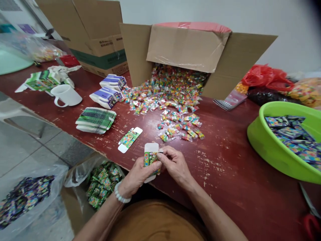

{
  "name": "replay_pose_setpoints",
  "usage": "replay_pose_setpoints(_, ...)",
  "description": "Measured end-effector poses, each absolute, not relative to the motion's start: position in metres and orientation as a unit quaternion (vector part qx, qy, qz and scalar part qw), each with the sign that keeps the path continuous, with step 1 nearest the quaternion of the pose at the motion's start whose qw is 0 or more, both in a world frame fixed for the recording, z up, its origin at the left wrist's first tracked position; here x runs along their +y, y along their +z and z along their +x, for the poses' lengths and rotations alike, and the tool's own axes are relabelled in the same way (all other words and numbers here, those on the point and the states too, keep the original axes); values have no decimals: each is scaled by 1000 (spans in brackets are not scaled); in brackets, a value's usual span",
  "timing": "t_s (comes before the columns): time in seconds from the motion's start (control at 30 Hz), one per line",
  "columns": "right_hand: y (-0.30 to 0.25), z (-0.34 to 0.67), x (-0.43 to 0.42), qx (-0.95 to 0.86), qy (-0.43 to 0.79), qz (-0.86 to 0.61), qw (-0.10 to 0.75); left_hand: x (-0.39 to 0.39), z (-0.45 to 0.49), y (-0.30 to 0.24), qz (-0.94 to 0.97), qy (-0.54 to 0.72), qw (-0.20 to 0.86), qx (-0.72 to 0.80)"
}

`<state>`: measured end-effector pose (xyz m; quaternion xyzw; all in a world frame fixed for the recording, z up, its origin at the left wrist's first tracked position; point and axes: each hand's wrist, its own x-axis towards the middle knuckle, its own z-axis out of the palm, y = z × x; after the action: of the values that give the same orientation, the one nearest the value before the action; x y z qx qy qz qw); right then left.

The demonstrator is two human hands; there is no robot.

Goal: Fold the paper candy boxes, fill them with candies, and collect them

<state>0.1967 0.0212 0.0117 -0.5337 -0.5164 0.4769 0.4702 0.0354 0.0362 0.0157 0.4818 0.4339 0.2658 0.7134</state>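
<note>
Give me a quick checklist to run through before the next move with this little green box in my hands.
1. Small green box held in both hands: ok.
2. Left hand supports the box from below: ok.
3. Right hand fingers at the box's upper side: ok.
4. Top flap open: ok.
5. Candy packets loose on the table ahead: ok.
6. Box already filled: cannot tell.

From a camera worn on our head, we look forward and steeply down across the red bench (225, 174), our hands close below, the far wall (276, 20) at top.
</note>
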Motion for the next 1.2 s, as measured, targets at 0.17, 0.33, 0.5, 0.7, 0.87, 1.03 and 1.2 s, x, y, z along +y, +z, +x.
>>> replay_pose_setpoints(0.17, 17, 201, 23, -532, 412, -573, 468, 33, 40, 21, 484, 398, 617, 477)
replay_pose_setpoints(0.33, 15, 189, 20, -443, 487, -519, 545, 22, 43, 18, 504, 454, 542, 496)
replay_pose_setpoints(0.5, 7, 184, 16, -455, 464, -497, 576, 23, 41, 20, 517, 427, 547, 501)
replay_pose_setpoints(0.7, 8, 198, 23, -497, 440, -529, 528, 30, 38, 24, 498, 391, 596, 494)
replay_pose_setpoints(0.87, 4, 204, 29, -380, 570, -497, 533, 31, 37, 20, 505, 371, 599, 499)
replay_pose_setpoints(1.03, 6, 205, 26, -416, 582, -468, 519, 34, 36, 18, 522, 380, 587, 489)
replay_pose_setpoints(1.2, 13, 204, 20, -543, 411, -511, 525, 35, 38, 22, 421, 424, 653, 465)
